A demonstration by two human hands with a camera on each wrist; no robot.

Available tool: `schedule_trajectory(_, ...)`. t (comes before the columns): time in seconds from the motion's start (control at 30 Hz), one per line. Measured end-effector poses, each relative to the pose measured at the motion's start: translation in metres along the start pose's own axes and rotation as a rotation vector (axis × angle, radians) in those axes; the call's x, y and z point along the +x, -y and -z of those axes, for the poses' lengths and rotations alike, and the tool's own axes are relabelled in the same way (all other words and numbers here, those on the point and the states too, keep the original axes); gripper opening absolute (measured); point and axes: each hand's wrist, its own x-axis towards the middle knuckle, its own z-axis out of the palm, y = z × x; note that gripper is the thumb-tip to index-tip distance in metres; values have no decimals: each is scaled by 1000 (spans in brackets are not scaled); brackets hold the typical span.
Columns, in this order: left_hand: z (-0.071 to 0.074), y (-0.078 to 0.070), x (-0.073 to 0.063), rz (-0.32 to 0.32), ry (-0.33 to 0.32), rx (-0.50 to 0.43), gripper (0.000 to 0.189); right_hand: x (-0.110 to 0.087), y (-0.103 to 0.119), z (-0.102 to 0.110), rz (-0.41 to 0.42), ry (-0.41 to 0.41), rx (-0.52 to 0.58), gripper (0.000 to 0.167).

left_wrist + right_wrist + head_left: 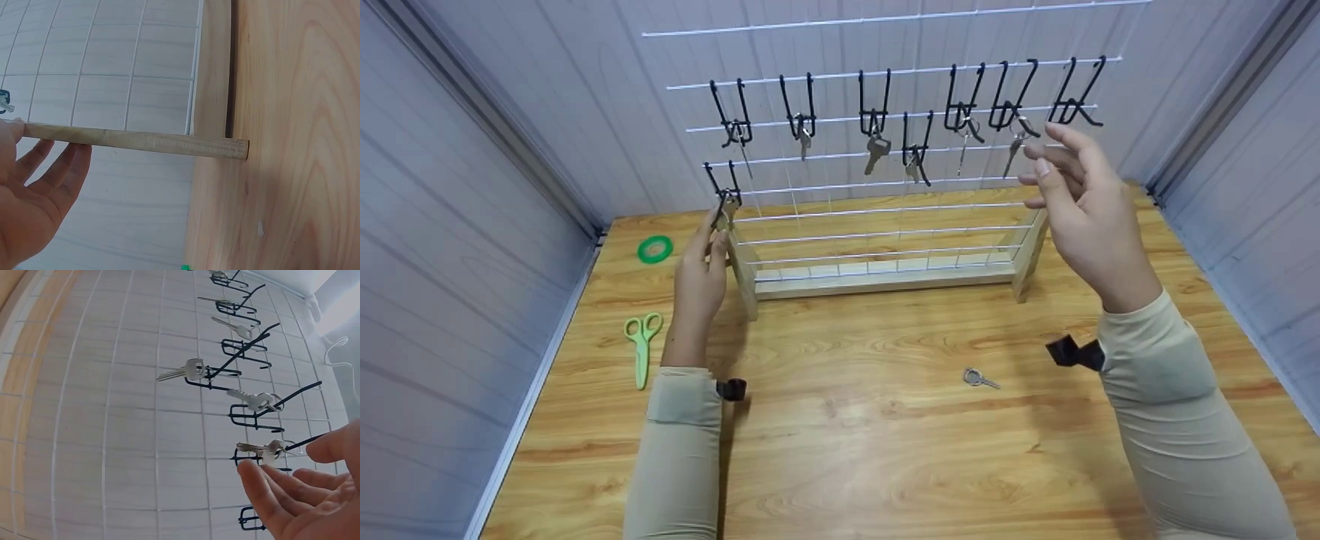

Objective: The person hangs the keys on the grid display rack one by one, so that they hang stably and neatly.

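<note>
A white wire grid rack (885,240) on wooden feet stands on the table, with several black hooks and keys hung along its upper part. My left hand (701,277) holds the rack's left wooden upright (146,140), thumb on one side and fingers behind. Raised at the rack's right side, my right hand (1091,217) has its fingers loosely spread and thumb apart. Closest to it hangs a silver key (271,449) on a ring over a black hook; the fingertips appear just short of it. The rightmost hook (1069,111) carries no key.
One loose key (975,377) lies on the wooden table (840,450) in front of the rack. Green scissors (642,349) and a roll of green tape (655,249) are at the left. Pale panels (472,225) wall in the table's sides and back.
</note>
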Motion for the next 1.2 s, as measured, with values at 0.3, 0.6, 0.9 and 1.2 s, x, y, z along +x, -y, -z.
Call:
schedule_trajectory(0.3,2,-2,1,-18,-8,-12,49,-29,-45,-18,-79,143,-93,53)
schedule_trajectory(0.6,1,-2,1,-10,-15,-20,48,-64,-103,-43,-219,439,-182,61)
schedule_trajectory(0.9,1,-2,-1,19,-7,-49,48,-91,-131,-59,-190,642,-347,54)
schedule_trajectory(1.2,1,-1,-1,20,-14,-45,46,-102,-138,-62,-202,735,-492,39)
